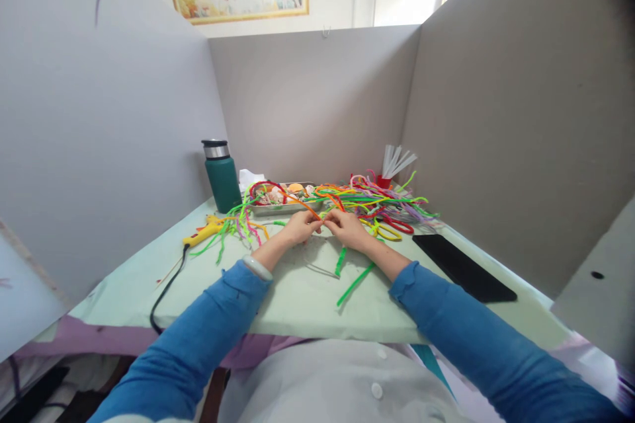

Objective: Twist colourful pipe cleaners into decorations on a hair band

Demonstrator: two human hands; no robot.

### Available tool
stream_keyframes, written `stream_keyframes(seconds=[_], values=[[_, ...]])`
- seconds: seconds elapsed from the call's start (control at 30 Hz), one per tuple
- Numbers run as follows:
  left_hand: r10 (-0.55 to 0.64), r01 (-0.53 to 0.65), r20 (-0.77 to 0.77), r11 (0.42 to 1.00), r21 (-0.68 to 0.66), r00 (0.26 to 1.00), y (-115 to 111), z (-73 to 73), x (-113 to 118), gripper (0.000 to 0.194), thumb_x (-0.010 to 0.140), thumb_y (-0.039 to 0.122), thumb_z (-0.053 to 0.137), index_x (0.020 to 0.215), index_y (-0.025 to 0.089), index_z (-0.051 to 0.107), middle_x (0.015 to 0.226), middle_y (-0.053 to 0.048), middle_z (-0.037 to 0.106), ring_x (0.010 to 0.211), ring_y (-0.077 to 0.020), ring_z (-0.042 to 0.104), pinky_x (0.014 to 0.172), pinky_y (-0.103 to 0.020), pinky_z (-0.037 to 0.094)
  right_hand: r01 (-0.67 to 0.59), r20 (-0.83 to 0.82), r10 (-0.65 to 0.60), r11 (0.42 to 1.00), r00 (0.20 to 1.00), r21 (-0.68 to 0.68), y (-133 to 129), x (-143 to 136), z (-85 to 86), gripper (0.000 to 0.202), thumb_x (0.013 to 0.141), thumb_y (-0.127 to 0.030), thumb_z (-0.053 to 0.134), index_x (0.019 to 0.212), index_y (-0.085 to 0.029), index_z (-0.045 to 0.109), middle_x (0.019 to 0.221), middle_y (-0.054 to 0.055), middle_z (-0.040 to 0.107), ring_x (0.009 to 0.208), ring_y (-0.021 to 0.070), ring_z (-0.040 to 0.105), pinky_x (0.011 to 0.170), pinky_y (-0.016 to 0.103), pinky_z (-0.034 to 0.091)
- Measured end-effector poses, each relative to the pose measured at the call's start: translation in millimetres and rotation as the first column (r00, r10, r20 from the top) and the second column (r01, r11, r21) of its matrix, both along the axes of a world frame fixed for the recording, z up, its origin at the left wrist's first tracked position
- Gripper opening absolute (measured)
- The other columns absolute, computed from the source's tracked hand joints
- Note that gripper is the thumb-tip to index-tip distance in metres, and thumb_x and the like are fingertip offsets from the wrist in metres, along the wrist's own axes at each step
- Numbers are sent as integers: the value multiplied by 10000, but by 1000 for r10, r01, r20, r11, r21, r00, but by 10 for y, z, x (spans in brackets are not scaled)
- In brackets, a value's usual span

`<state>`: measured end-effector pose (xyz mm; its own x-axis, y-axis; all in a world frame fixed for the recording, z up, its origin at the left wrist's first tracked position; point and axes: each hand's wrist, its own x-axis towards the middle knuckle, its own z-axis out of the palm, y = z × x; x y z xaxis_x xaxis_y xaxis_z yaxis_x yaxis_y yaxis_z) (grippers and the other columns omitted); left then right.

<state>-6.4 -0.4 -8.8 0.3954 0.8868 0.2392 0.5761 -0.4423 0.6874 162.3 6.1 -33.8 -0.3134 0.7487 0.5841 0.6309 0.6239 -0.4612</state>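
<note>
We see both bare hands meeting above the middle of the pale green, cloth-covered table [297, 310], well in from its near edge. The left hand [299, 228] and the right hand [348, 230] have their fingers drawn into narrow pinches, tips almost touching, on the near end of a thin, fuzzy orange craft stem [303, 203]; we cannot tell exactly how the tips share it. From them its long axis slants toward the table's far left corner, passing over the left hand's side, so the left hand lies nearer its length. Beyond, toward the far edge, we note a shallow metal tray [270, 211]; to its right, a tangle of multicoloured fuzzy stems [372, 198]. A straight bright-green fuzzy piece [356, 285] lies between the hands and the near edge.
</note>
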Motion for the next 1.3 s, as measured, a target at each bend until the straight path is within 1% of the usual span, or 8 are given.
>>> stream_keyframes(seconds=[0.07, 0.27, 0.73, 0.97, 1.13, 1.3], values=[[10, -10, -3, 1000, 8, 1000, 0, 5, -3, 323, 787, 393, 479, 739, 97, 600, 561, 9, 537, 344, -44, 412, 348, -165, 301, 0, 1, 0, 1000, 1000, -2, -1, -1, -4, 160, 812, -269, 469, 780, -164, 585, 620, -13, 569, 543, 94, 469, 519, 210, 280], [20, -20, 7, 1000, -5, 1000, 36, -25, -9, 358, 778, 434, 477, 734, 100, 599, 640, -13, 583, 349, -35, 409, 346, -164, 304, -3, 11, 3, 1000, 1000, -9, -2, 2, -14, 163, 815, -276, 471, 791, -162, 585, 620, -14, 568, 540, 92, 461, 522, 212, 280], [3, -3, -16, 1000, 30, 1000, 44, -42, -20, 348, 771, 428, 468, 727, 105, 592, 638, -18, 580, 354, -46, 417, 340, -167, 299, -15, 25, 15, 1000, 1000, -5, -13, -4, -7, 144, 807, -251, 469, 785, -162, 581, 611, -21, 560, 532, 89, 456, 516, 205, 280], [10, -9, -49, 999, 33, 999, 44, -48, -22, 368, 773, 440, 462, 719, 101, 593, 585, -6, 549, 350, -47, 408, 340, -166, 287, -15, 53, 15, 1000, 998, -4, -4, -4, -15, 134, 803, -242, 471, 783, -162, 576, 608, -24, 557, 537, 87, 455, 518, 203, 272], [20, -19, -62, 1000, 18, 998, 38, -49, -20, 371, 773, 450, 456, 740, 106, 591, 627, -17, 578, 359, -50, 415, 344, -171, 291, -6, 68, 7, 1000, 998, -15, -12, -4, -6, 132, 803, -244, 473, 785, -162, 575, 618, -19, 567, 546, 88, 457, 522, 201, 272], [-1, 2, -62, 1000, 10, 998, 39, -57, -23, 364, 774, 451, 455, 777, 113, 589, 696, -31, 616, 357, -50, 421, 344, -176, 294, -5, 75, 6, 1000, 997, -18, -13, -1, -10, 132, 803, -249, 473, 779, -167, 573, 620, -20, 564, 549, 90, 462, 520, 200, 269]])
